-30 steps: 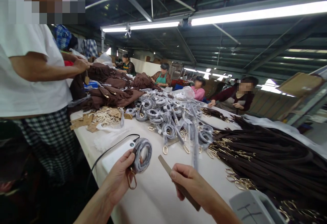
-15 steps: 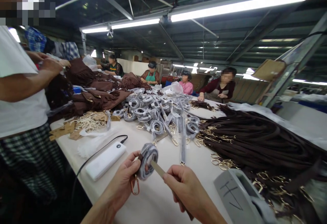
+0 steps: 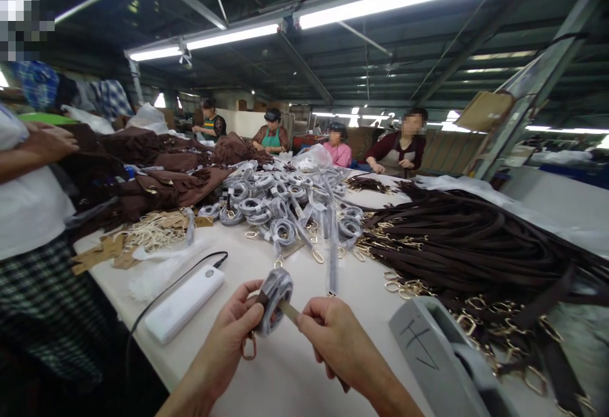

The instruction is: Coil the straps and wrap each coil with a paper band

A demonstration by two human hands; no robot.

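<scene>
My left hand (image 3: 233, 334) is closed round a coiled strap wrapped in grey plastic (image 3: 275, 301), with a gold clasp (image 3: 248, 345) hanging below it. My right hand (image 3: 333, 341) grips a flat brown strip (image 3: 287, 311) whose tip touches the coil. Both hands are over the near edge of a white table (image 3: 295, 366). A heap of the same wrapped coils (image 3: 276, 204) lies further back in the middle of the table.
A white power bank (image 3: 184, 303) with a black cable lies left of my hands. A grey tape dispenser (image 3: 438, 360) stands at the right front. Dark brown straps with gold clasps (image 3: 476, 245) cover the right side. A person in a white shirt (image 3: 28, 207) stands at left; several workers sit at the far end.
My right hand brought the brown strip leftward until its tip met the coil in my left hand. The view swung to the right, sliding the table scene left.
</scene>
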